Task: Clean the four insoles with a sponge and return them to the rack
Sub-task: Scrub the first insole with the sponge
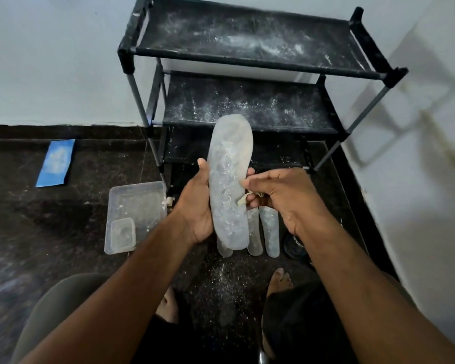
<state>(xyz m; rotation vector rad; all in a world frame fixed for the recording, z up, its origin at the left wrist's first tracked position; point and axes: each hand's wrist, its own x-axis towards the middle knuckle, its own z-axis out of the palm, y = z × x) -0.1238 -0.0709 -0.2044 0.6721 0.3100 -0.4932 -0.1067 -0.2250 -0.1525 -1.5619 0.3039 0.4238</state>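
A grey insole (229,179) dusted with white powder stands upright in the air in front of the black rack (247,56). My left hand (196,206) grips its left edge, thumb on the front face. My right hand (279,195) holds a small yellowish sponge (243,202), mostly hidden in the curled fingers, against the insole's right edge. Three more insoles (269,229) lie side by side on the dark floor below, partly hidden behind the held one.
A clear plastic tray (139,195) with a small tub (122,235) inside sits on the floor at left. A blue packet (55,162) lies farther left. A dark round object (296,245) sits right of the insoles. White powder speckles the floor and shelves. My bare feet are below.
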